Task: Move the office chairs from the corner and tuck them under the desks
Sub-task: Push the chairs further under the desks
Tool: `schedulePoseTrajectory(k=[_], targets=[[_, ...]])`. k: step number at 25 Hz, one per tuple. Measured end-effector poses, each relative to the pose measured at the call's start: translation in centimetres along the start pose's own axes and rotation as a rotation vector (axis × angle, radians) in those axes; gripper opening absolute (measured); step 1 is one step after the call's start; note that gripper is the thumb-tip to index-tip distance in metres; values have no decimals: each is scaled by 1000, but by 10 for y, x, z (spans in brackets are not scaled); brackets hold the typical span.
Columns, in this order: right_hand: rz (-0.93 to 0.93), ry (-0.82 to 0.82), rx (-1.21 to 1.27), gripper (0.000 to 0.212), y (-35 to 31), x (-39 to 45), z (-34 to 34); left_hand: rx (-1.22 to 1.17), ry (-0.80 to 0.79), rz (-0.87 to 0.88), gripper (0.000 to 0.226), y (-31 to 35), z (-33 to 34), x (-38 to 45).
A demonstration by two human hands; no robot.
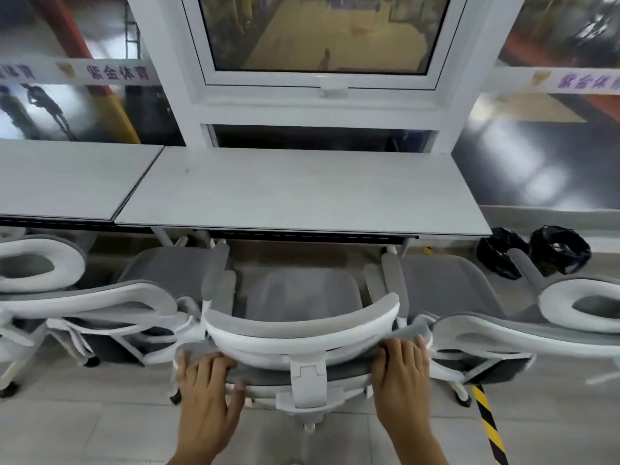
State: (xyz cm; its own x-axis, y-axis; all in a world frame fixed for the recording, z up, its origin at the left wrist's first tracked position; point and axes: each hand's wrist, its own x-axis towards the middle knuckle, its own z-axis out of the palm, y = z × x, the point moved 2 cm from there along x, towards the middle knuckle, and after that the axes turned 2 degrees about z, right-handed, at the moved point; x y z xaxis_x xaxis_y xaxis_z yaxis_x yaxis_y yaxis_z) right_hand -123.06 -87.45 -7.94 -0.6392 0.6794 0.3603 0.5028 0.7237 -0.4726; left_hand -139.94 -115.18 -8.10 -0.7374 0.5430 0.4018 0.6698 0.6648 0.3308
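Note:
A grey-and-white mesh office chair (303,297) stands in front of me, facing a long pale grey desk (302,189), its seat partly under the desk's front edge. My left hand (208,394) grips the top of the backrest on the left, fingers curled over the grey rim. My right hand (401,380) grips the same backrest top on the right. A second chair (100,303) stands close on the left, and a third chair (496,317) stands close on the right. All three face the desk.
Another desk (67,179) joins on the left. Two black-lined bins (533,251) sit on the floor right of the desk. Yellow-black tape (488,424) runs along the tiled floor at right. A white window frame (318,82) rises behind the desk.

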Motion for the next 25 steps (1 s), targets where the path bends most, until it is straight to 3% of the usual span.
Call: schedulePoseTrajectory(k=[8,16,21,23,25], targets=[[86,-12,-37,24,-16,35,27,-45,-194,25,35,-32,9,68],[116,-63,-36,26,-28,59,36,-5,-187,-9,34,-44,25,98],[72,-178,88,13,-14,56,15,-131,-12,-163,32,-7,10,79],[102,-142,87,10,4,55,-1,-188,94,-91,29,34,0,70],[142,-84,50,17,29,59,-20,-261,151,98,27,84,-4,61]])
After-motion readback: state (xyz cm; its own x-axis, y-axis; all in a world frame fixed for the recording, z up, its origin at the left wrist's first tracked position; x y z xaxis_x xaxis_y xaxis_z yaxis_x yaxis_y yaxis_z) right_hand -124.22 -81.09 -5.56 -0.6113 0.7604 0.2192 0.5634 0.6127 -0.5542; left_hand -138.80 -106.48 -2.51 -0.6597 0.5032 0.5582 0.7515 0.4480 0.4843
